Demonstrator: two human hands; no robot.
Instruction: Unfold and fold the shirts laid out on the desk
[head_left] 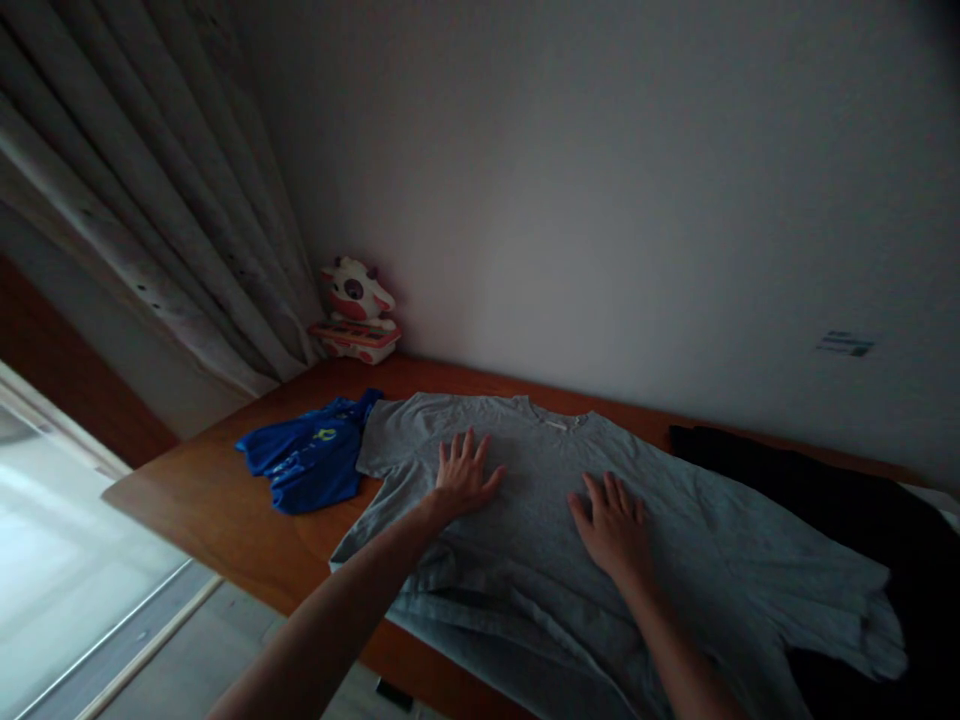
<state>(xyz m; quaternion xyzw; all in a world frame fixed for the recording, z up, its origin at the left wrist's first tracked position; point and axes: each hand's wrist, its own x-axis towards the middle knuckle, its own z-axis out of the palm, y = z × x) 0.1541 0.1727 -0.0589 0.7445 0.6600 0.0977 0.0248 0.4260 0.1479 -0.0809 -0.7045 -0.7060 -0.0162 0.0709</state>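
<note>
A grey T-shirt (pixel 532 470) lies spread over a wooden table, its neckline toward the wall and its lower part bunched and hanging past the near edge. On the chest of the shirt, my left hand (pixel 465 474) rests flat with fingers spread. My right hand (pixel 613 528) also lies on the fabric, further right, palm down with the fingers stretched out. Neither hand grips anything. The left sleeve touches or slightly overlaps a blue garment (pixel 315 455) with a small yellow-green print. At the right, the other sleeve lies over a black garment (pixel 810 490).
The wooden table (pixel 217 500) runs along a pale wall (pixel 600 200). In its back left corner stands a cow-shaped toy keyboard (pixel 356 310). A patterned curtain (pixel 150 200) hangs at the left, and a small label (pixel 846 344) sticks to the wall at the right.
</note>
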